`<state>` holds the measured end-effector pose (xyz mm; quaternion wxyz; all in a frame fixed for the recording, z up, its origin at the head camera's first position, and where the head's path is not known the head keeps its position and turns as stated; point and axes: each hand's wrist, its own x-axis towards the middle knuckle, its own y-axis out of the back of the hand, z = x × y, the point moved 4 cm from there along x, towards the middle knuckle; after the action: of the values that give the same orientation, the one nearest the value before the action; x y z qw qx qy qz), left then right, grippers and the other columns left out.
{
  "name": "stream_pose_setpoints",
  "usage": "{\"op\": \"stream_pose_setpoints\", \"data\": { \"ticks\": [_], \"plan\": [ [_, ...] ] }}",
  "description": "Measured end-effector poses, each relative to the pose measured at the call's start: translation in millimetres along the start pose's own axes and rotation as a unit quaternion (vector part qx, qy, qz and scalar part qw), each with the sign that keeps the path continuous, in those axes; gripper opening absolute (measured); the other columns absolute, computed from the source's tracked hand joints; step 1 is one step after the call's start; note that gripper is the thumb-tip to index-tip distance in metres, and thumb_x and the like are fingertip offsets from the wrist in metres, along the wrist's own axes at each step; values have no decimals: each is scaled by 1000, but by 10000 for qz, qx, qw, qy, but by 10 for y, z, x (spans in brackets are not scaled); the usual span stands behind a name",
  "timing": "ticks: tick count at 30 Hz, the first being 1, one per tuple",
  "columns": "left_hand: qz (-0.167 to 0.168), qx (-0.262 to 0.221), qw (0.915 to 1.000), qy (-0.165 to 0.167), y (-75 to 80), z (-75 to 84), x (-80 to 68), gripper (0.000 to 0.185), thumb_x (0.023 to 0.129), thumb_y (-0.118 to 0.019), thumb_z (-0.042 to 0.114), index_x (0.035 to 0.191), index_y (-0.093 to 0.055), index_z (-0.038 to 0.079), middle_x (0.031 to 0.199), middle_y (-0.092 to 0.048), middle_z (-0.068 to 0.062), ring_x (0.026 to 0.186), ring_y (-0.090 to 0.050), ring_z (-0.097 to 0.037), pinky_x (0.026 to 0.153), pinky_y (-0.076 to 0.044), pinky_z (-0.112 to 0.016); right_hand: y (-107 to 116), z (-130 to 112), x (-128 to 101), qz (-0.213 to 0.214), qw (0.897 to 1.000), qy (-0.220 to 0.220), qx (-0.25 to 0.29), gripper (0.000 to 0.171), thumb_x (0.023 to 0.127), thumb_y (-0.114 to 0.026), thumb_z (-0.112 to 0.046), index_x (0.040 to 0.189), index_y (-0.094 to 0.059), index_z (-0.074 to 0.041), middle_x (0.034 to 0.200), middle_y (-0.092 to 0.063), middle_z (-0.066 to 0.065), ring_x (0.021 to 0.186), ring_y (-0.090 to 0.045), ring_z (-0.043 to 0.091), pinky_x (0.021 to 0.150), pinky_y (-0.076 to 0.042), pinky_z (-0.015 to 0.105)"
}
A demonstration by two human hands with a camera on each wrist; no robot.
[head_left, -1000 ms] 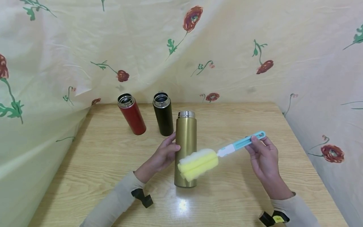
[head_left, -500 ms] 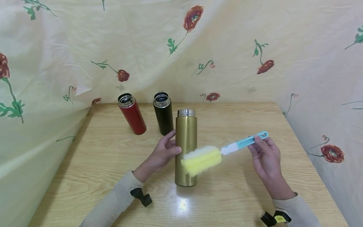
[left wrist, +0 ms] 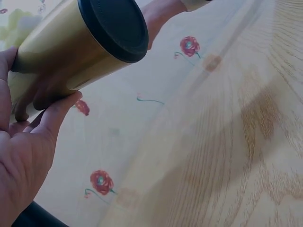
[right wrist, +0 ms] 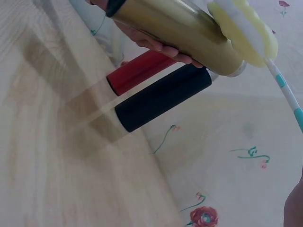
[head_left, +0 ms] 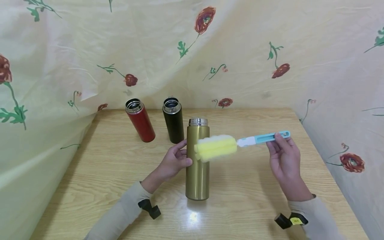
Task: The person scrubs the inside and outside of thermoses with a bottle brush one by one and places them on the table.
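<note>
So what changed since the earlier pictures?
The brush rose, shifted slightly right and turned nearer level in the right grip. Nothing was taken up or released: the left grip still holds the gold bottle. The red bottle and black bottle stayed put.

Brush (head_left: 246, 141) before the nearest bottle (head_left: 197, 176)

gold bottle (head_left: 197, 176), yellow-white-and-blue brush (head_left: 246, 141), red-flowered backdrop (head_left: 246, 53)

Red-flowered cloth (head_left: 246, 40) behind, beside light wooden table (head_left: 240, 206).
</note>
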<state>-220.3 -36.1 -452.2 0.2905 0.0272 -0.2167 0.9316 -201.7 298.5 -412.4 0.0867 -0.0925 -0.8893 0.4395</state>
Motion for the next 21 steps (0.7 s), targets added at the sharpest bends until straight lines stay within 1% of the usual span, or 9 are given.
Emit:
{"op": "stream_pose_setpoints", "data": {
  "ticks": [3,6,10,14,17,21],
  "plan": [
    [-80,-43,9999,-81,-4,-5,1,110,76,-92,32,152,-27,-14,108,-73,-1,97,-71,-14,82,-60,-28,-84,-14,69,17,9999,75,86,4,101,-56,4,98,-58,4,88,-71,14,79,-75,20,80,-59,24],
    [-81,-39,9999,-110,-6,-4,0,114,74,-93,35,152,-26,-15,109,-73,0,98,-71,-13,82,-60,-27,-170,-28,146,70,9997,188,137,5,100,-57,5,95,-57,4,85,-70,14,76,-75,21,77,-60,25],
    [-61,-25,9999,-107,4,-5,-4,114,75,-92,35,153,-26,-14,109,-73,0,98,-71,-13,82,-60,-28,-294,-37,250,105,9992,350,136,6,98,-61,5,94,-56,4,82,-69,14,73,-74,21,74,-61,25],
    [-35,-6,9999,-132,16,-4,-7,110,77,-91,32,153,-27,-13,110,-72,-1,98,-71,-14,81,-60,-28,-393,-37,326,155,9987,436,195,8,97,-63,6,94,-55,5,81,-68,14,71,-74,21,72,-61,25],
    [13,-18,9998,-176,21,7,-7,108,77,-90,31,153,-27,-13,110,-72,-1,98,-70,-14,81,-60,-28,-429,-20,338,200,9987,376,281,8,97,-62,7,93,-55,5,80,-68,15,70,-74,22,71,-61,26],
    [86,-44,9997,-217,26,42,-7,108,77,-90,33,154,-28,-11,111,-72,-1,99,-70,-13,80,-60,-27,-423,20,290,217,9992,181,270,6,97,-62,6,94,-57,5,80,-69,15,71,-74,21,71,-61,26]
  ]
}}
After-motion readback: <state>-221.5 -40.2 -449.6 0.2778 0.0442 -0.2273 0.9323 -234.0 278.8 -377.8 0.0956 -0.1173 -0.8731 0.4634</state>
